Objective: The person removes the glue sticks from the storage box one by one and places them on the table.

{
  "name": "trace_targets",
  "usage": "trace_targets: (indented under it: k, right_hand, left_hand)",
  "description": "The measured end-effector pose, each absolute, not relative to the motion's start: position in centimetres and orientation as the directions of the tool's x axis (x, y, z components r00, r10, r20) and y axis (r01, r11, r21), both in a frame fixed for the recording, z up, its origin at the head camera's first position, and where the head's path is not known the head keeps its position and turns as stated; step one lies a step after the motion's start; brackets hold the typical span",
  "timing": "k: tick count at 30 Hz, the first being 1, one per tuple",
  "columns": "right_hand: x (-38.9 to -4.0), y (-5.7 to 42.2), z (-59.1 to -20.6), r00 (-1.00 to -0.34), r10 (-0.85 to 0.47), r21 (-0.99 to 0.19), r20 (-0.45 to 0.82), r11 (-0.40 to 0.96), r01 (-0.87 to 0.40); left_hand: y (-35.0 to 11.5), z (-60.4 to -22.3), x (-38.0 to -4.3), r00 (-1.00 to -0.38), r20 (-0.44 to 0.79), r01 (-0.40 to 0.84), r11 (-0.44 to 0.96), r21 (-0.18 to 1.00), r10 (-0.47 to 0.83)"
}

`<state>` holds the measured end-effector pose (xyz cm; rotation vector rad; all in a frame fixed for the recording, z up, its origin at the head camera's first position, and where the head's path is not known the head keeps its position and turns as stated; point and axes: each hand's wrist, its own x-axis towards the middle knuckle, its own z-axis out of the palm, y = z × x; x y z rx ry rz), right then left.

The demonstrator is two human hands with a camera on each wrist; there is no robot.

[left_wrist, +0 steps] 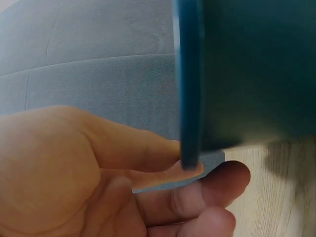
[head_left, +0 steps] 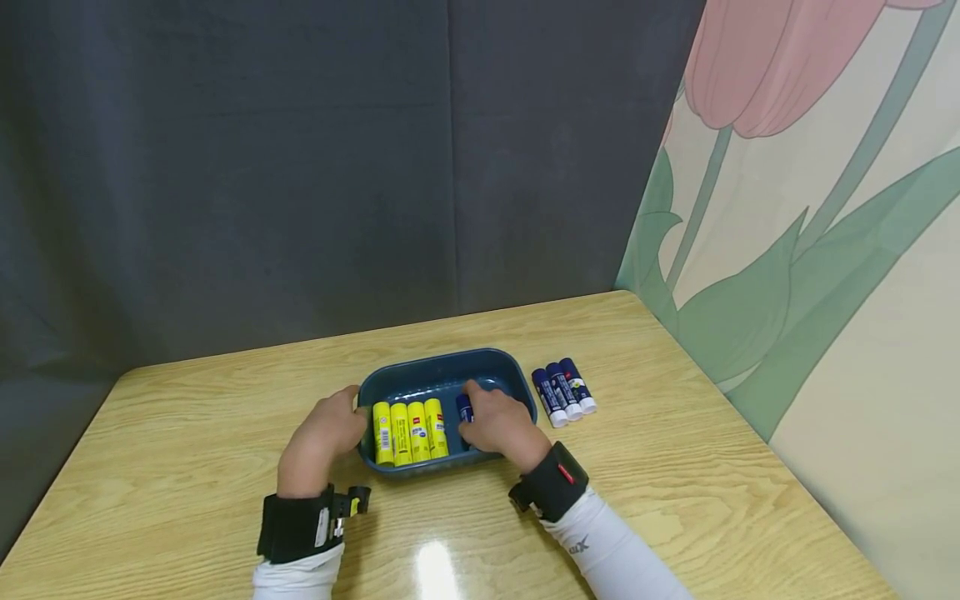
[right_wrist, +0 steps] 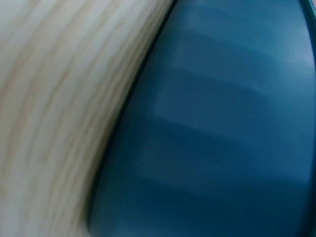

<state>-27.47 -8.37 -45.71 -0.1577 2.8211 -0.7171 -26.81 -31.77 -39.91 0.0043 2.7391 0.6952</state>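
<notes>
A dark blue plastic tray (head_left: 480, 358) stands on the table, with several yellow glue sticks (head_left: 408, 433) side by side in its left half. At its left end my left hand (head_left: 330, 429) grips the rim; the left wrist view shows the tray wall (left_wrist: 190, 89) between thumb and fingers. My right hand (head_left: 504, 423) reaches into the right half and holds a dark blue glue stick (head_left: 465, 408), mostly covered by the fingers. The right wrist view shows only the tray's side (right_wrist: 212, 118) and wood grain, without the hand.
Three dark blue glue sticks (head_left: 561, 392) with white ends lie together on the wooden table (head_left: 187, 467), just right of the tray. A dark grey curtain (head_left: 300, 167) hangs behind the table, and a wall with painted tulips (head_left: 825, 250) borders its right side.
</notes>
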Motion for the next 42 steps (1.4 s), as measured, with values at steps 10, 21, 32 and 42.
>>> trace_targets:
  k: [10, 21, 32, 42]
  right_hand:
    - [-27.37, -8.34, -45.57, -0.970, -0.171, -0.478, -0.175, 0.876, -0.068]
    - [-27.33, -8.34, -45.47, -0.972, -0.177, -0.452, -0.157, 0.888, -0.088]
    - [-27.44, -8.23, -45.47, -0.974, -0.185, -0.435, -0.133, 0.894, -0.111]
    - [-27.42, -8.01, -45.14, -0.978, -0.176, -0.460, -0.109, 0.881, -0.107]
  left_hand:
    - [-31.67, -39.95, -26.81, -0.952, -0.298, -0.088, 0.874, 0.478, 0.067]
    - [-31.69, -40.09, -26.93, -0.954, -0.294, -0.084, 0.882, 0.464, 0.064]
    - [-31.63, -40.09, -27.00, -0.952, -0.301, -0.096, 0.880, 0.466, 0.056]
    - [-31.61, -40.03, -26.88, -0.956, -0.286, -0.078, 0.886, 0.457, 0.063]
